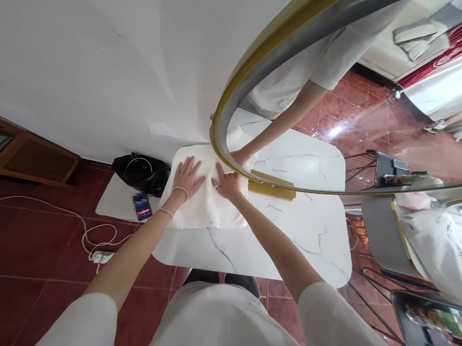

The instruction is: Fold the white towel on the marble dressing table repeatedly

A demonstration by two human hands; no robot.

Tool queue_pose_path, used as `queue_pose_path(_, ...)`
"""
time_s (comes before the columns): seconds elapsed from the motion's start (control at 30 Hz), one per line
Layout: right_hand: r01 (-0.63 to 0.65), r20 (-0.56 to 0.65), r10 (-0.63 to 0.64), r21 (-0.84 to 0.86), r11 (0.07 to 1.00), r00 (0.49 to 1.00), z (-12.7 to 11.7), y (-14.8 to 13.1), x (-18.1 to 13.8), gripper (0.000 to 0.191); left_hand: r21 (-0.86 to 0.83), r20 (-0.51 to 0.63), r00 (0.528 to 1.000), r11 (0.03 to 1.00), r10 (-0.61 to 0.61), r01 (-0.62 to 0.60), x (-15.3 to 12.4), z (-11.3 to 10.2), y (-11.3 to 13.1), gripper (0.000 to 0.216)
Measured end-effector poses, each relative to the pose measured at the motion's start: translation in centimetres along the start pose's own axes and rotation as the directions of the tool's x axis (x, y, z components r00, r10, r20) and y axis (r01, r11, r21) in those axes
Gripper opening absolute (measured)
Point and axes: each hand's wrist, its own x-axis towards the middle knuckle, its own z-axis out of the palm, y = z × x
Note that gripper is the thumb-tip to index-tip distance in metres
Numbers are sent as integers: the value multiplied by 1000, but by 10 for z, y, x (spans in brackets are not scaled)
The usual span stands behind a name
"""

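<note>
A cream cloth with a scalloped edge lies spread on the left part of a white marble-patterned table. My left hand rests flat on it, fingers apart, with two bands around the wrist. To the right, my right hand also lies on the cloth with its thumb and fingers spread; a ring shows on one finger. The right fingertips are close to the lower rim of a round gold-framed mirror, which stands on the table and reflects my right arm.
Left of the table, a black bag and a phone sit on a low white surface. A power strip with white cables lies on the red tile floor. Chairs holding things stand at right, and a wooden cabinet at far left.
</note>
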Motion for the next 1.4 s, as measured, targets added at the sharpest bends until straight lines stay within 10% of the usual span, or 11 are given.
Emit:
queue_pose_path(0.27,165,-174,-140,142,976,975,33,-39,-115,43,87,39,997,994,-66,63,-136,-17,8,62)
queue_pose_path(0.43,297,-257,-233,248,922,938,44,-54,-172,45,101,14,994,990,-105,103,-172,-21,22,62)
queue_pose_path(0.7,351,-221,-298,267,897,929,34,7,-187,46,103,1,993,988,-117,116,-162,1,75,61)
queue_pose_path(1.4,55,-385,47,250,967,922,48,186,-315,43,104,168,974,979,154,-173,-102,88,299,63)
